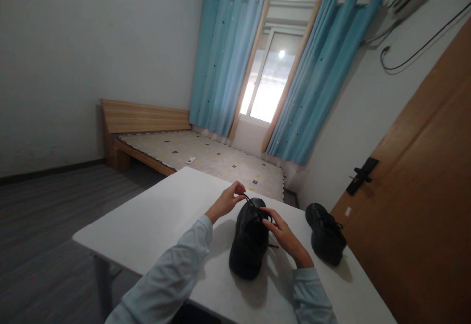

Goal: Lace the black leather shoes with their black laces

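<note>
A black lace-up shoe (248,245) stands on the white table in front of me, its toe pointing away. Beside its toe, on the left, my left hand (231,199) pinches a black shoelace (248,199) and holds it up off the shoe. My right hand (277,226) is at the right side of the lacing, its fingers closed around a loop of the lace. One lace end hangs out to the right below that hand. The second black shoe (327,236) rests apart at the table's right edge, with its laces on top.
The white table (147,231) has its far edge close to a bed (217,160) with a wooden headboard. A small white remote (190,160) lies on the mattress. On the right is a wooden door (412,206) with a black handle, near the table's edge.
</note>
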Motion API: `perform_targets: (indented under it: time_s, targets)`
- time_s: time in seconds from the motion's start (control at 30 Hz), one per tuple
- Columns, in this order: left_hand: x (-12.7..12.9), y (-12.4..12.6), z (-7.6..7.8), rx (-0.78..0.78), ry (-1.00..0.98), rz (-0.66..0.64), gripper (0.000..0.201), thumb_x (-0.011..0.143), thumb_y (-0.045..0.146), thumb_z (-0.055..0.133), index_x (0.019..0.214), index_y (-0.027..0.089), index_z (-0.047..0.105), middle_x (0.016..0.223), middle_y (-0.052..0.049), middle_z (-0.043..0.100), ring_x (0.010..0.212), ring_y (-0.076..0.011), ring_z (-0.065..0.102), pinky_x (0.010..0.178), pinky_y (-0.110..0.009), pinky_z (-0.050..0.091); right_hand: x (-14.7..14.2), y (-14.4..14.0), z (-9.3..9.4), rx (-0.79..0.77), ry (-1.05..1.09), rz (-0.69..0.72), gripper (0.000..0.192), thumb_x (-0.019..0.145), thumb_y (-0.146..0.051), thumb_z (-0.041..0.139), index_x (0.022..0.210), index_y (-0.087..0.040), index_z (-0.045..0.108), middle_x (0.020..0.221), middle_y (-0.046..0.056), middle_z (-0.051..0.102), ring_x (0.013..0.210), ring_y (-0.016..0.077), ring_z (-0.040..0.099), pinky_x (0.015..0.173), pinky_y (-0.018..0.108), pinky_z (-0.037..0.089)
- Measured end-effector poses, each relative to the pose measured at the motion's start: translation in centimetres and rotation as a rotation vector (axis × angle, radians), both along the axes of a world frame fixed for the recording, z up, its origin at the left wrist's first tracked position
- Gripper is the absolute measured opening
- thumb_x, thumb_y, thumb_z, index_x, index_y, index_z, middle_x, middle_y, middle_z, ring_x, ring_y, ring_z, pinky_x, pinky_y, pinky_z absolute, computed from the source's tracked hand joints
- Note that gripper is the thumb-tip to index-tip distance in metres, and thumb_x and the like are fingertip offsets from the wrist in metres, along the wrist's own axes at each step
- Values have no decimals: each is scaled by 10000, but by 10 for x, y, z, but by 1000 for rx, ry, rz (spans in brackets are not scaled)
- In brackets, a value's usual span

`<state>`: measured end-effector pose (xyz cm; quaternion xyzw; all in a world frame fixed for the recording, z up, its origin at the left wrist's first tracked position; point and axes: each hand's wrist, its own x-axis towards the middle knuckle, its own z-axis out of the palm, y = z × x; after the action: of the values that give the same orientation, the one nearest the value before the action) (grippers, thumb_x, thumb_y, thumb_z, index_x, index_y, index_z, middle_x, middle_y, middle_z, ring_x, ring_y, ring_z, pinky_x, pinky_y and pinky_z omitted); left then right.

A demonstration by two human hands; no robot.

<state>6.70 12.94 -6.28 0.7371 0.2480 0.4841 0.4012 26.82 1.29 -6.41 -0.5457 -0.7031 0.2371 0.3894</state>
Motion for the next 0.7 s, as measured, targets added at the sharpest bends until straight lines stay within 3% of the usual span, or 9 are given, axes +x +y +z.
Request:
perform_targets:
  time_s: [0.2, 0.4, 0.57, 0.7]
  targets:
    - [1, -5, 5, 26, -57, 44, 133, 737, 201, 593, 821, 178, 492, 834, -13, 565, 843, -150, 569, 672, -247, 491, -2, -1, 2, 10, 3, 2, 388, 839, -413, 503, 1185, -239, 532, 1245, 65, 536, 1172, 247, 471, 981, 403, 375]
    - [5, -11, 6, -64, -196, -57, 153, 759, 249, 568, 788, 174, 438, 769, 18, 502, 744, -129, 608, 659, -286, 554, -5, -1, 4, 17, 3, 0, 386, 838, -409, 505, 1181, -235, 538, 1237, 68, 543, 1160, 245, 482, 984, 404, 375]
    - [3, -13, 9, 14, -184, 70, 109, 753, 210, 534, 785, 176, 435, 793, 15, 491, 734, -117, 602, 636, -266, 555, -6, -1, 5, 12, 4, -10, 386, 834, -402, 506, 1178, -230, 540, 1236, 70, 545, 1156, 247, 485, 972, 409, 385]
    - [0, -14, 13, 71, -124, 100, 113, 705, 163, 552, 787, 174, 475, 787, 19, 524, 775, -109, 579, 736, -270, 527, -5, -2, 3, 9, 26, -14, 394, 825, -407, 518, 1177, -233, 542, 1251, 77, 537, 1171, 254, 476, 948, 411, 406]
